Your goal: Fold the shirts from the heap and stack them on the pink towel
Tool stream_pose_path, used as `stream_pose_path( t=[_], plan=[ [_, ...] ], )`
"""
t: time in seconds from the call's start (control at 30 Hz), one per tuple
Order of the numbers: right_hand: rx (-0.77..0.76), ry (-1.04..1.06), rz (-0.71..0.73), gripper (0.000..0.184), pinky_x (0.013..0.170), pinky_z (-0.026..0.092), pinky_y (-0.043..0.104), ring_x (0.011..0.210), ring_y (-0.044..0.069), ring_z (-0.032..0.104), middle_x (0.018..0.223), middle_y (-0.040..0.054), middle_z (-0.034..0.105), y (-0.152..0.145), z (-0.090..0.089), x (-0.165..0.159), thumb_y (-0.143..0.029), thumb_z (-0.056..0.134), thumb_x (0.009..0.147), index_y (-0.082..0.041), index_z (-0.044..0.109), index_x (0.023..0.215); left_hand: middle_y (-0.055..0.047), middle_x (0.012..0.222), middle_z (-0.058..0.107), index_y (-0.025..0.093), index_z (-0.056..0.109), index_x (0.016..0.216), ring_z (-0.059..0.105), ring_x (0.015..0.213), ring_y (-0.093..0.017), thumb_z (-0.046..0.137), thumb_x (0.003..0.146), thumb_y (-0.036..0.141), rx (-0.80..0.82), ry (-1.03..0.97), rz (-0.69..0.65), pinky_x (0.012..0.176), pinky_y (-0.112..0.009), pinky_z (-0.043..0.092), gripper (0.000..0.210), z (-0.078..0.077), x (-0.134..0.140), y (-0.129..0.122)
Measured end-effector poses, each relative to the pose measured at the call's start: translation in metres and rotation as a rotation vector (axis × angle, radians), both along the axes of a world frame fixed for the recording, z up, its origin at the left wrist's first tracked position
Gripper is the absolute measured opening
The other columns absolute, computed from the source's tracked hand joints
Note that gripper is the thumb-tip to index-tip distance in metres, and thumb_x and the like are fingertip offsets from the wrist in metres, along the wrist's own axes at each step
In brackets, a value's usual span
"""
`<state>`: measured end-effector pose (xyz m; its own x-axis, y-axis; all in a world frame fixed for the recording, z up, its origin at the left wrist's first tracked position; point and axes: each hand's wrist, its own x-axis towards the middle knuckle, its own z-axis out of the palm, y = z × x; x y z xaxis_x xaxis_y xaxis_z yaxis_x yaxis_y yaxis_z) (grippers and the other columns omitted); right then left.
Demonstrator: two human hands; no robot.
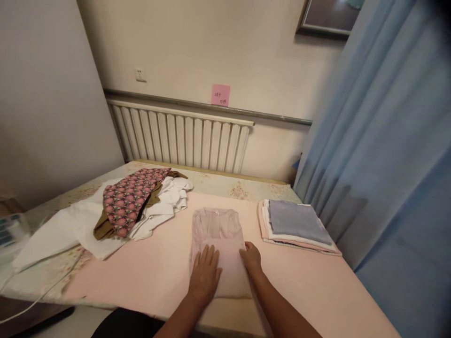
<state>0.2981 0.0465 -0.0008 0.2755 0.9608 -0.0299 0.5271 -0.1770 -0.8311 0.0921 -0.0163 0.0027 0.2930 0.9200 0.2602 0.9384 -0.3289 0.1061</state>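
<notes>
A pale pink-mauve garment point(229, 277), folded into a neat rectangle, lies in front of me with its neckline and a small white label at the far end. Its exact kind, blouse or other top, I cannot tell. My left hand point(205, 273) rests flat on its left half, fingers spread. At the right edge my right hand point(251, 258) has its fingers curled and the thumb against the fabric, closed on that edge. Underneath is a pink cloth point(158, 277) spread over the table.
To the left lies a loose heap with a patterned pink-and-dark garment point(130, 199) over white clothes point(84, 225). Folded clothes point(299, 223), blue-grey on top, are stacked at the right. A white cord point(38, 298) hangs over the near left edge. A blue curtain point(373, 141) borders the right side.
</notes>
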Motion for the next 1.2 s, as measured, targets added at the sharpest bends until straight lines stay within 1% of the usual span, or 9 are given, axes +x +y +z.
stream_pose_path(
  t=[0.13,0.27,0.37,0.43,0.57,0.77,0.93,1.07,1.2],
  plan=[
    [0.045,-0.063,-0.001,0.032,0.073,0.053,0.029,0.082,0.021,0.069,0.092,0.0067,0.073,-0.007,0.003,-0.001,-0.018,0.050,0.072,-0.017,0.065,0.101,-0.009,0.150,0.037,0.018,0.043,0.140,0.029,0.139,-0.031,0.041,0.090,0.035,-0.001,0.013,0.016,0.111,-0.055,0.028,0.052,-0.012,-0.004,0.001],
    [0.227,-0.238,-0.002,0.045,0.098,0.044,0.042,0.111,0.026,0.059,0.121,0.0141,0.063,-0.026,0.015,-0.016,-0.014,0.043,0.079,-0.013,0.058,0.121,-0.008,0.151,0.036,0.019,0.041,0.141,0.029,0.140,-0.031,0.039,0.092,0.037,0.037,0.017,0.001,0.111,-0.055,0.027,0.053,-0.018,-0.007,0.001],
    [0.543,-0.536,0.243,0.049,0.109,0.033,0.046,0.130,0.025,0.043,0.141,0.0137,0.047,-0.043,0.018,-0.038,-0.011,0.039,0.085,-0.014,0.050,0.132,-0.008,0.151,0.037,0.020,0.040,0.142,0.029,0.140,-0.031,0.037,0.092,0.038,0.054,0.018,-0.002,0.110,-0.055,0.027,0.053,-0.020,-0.007,0.001],
    [0.631,-0.657,0.425,0.047,0.110,0.032,0.044,0.134,0.024,0.038,0.143,0.0128,0.044,-0.051,0.013,-0.052,-0.012,0.040,0.087,-0.014,0.050,0.133,-0.008,0.151,0.036,0.020,0.039,0.143,0.029,0.140,-0.031,0.036,0.092,0.038,0.056,0.023,-0.007,0.110,-0.055,0.027,0.053,-0.021,-0.008,0.002],
    [0.561,-0.725,0.560,0.045,0.112,0.030,0.045,0.137,0.023,0.034,0.143,0.0082,0.046,-0.058,-0.003,-0.061,-0.022,0.044,0.092,-0.018,0.046,0.137,-0.007,0.151,0.037,0.021,0.039,0.143,0.029,0.140,-0.031,0.038,0.090,0.031,0.048,0.042,-0.019,0.110,-0.054,0.028,0.053,-0.024,-0.011,0.003],
    [0.497,-0.739,0.556,0.048,0.112,0.028,0.051,0.138,0.026,0.031,0.146,0.0076,0.042,-0.054,-0.012,-0.044,-0.037,0.048,0.094,-0.020,0.044,0.139,-0.006,0.151,0.036,0.023,0.039,0.143,0.029,0.140,-0.031,0.039,0.092,0.041,0.067,0.033,-0.019,0.109,-0.054,0.028,0.054,-0.026,-0.014,0.005],
    [0.495,-0.757,0.517,0.050,0.113,0.028,0.048,0.139,0.025,0.031,0.147,0.0091,0.040,-0.057,-0.017,-0.025,-0.036,0.049,0.094,-0.017,0.043,0.140,-0.005,0.151,0.036,0.024,0.039,0.142,0.029,0.140,-0.030,0.037,0.093,0.044,0.066,0.022,-0.004,0.110,-0.053,0.027,0.054,-0.027,-0.021,0.002],
    [0.445,-0.761,0.479,0.046,0.113,0.029,0.048,0.138,0.026,0.033,0.145,0.0107,0.044,-0.063,-0.014,-0.012,-0.032,0.047,0.094,-0.015,0.046,0.137,-0.005,0.151,0.037,0.023,0.039,0.142,0.029,0.140,-0.029,0.035,0.094,0.043,0.069,0.017,-0.012,0.110,-0.052,0.027,0.052,-0.026,-0.026,-0.004],
    [0.441,-0.767,0.476,0.048,0.113,0.025,0.053,0.139,0.028,0.029,0.146,0.0144,0.041,-0.081,0.001,-0.025,-0.034,0.049,0.093,-0.013,0.046,0.136,-0.005,0.151,0.037,0.023,0.040,0.142,0.029,0.140,-0.029,0.035,0.094,0.043,0.065,0.011,-0.013,0.110,-0.052,0.027,0.052,-0.023,-0.027,-0.006]
  ],
)
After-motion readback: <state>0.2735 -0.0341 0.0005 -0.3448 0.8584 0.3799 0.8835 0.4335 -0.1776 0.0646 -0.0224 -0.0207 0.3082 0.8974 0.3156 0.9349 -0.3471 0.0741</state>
